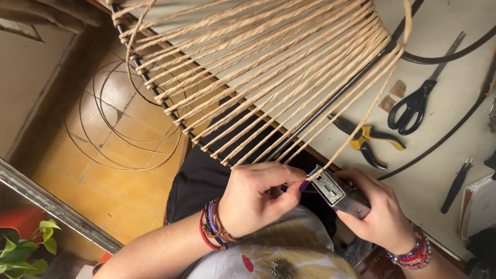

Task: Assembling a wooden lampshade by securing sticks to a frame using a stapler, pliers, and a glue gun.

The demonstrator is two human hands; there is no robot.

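A metal frame (155,95) wound with many strands of tan paper cord (268,77) slants across the view. My left hand (258,199) pinches the frame's dark bar and cord near its lower end, thumb and fingers closed on it. My right hand (380,212) grips a silver metal staple gun (338,194), its nose pressed against the cord where a loose strand (361,121) runs up to the top right.
On the pale table (444,170) lie black scissors (416,103), yellow-handled pliers (369,142), a small dark tool (455,186), a black cable (444,132) and a notebook edge (480,204). Wire hoops (103,129) rest on the tiled floor; a green plant (26,250) sits bottom left.
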